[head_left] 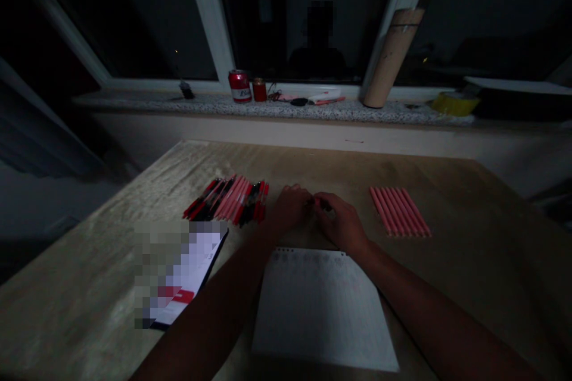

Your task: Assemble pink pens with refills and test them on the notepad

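Note:
My left hand and my right hand meet above the middle of the table, fingertips close together. The fingers of both are bent and closed. Something small and dark with a reddish end shows between them, too dim to name. Just left of my left hand lies a pile of pencils in pink, red and black. To the right of my right hand, several pink pencils lie side by side in a neat row. Below my wrists is a white spiral notebook, partly covered by my forearms.
A phone with a lit screen, partly blurred, lies by my left forearm. On the windowsill stand a red can, a small red jar, a tall cardboard tube and a roll of yellow tape.

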